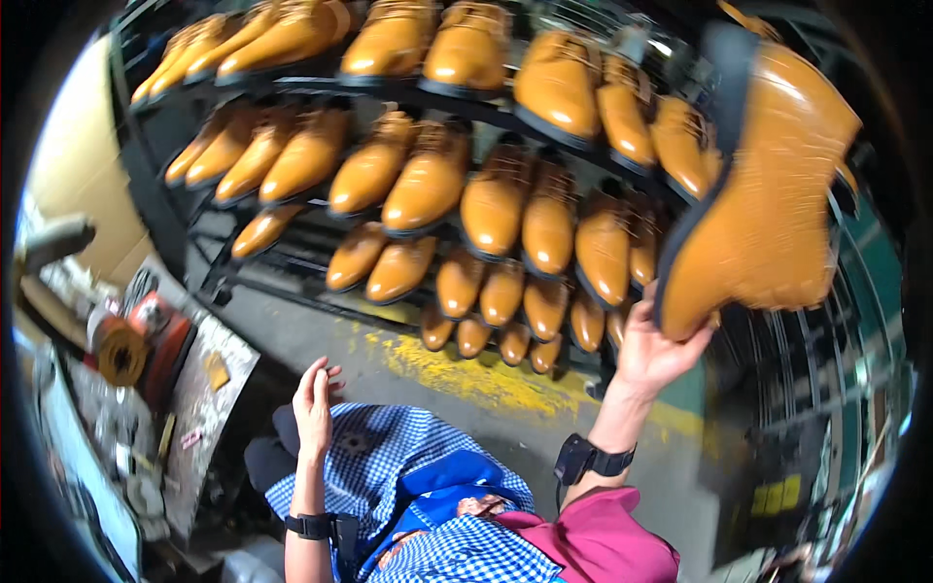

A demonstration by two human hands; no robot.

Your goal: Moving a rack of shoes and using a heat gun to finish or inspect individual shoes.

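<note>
In the head view, my right hand (663, 352) is at between 3 and 4 o'clock, raised, its fingers closed around the toe end of a tan boot (768, 194). The boot fills the space at 2 o'clock, toe pointing down into my grip, its black sole facing 9 o'clock. It overlaps the shoes behind it, and I cannot tell whether it touches any of them.

My left hand (313, 400) is at 8 o'clock, in front of my blue-and-white checked apron (379, 442). It holds nothing; the fingers are half open and loosely bent.

From 10 to 2 o'clock stands a black rack (292, 294) with rows of glossy tan shoes (428, 180), most with toes turned my way. Below them, near 6 o'clock, worn yellow paint (447, 374) marks the grey floor (389, 335).

Between 8 and 9 o'clock there is a table (230, 352), its top stained, with a brown roll (122, 352) next to an orange-red object (167, 345) and a small tan piece (216, 372) nearer its edge. A cardboard sheet (86, 180) stands at 10 o'clock.
</note>
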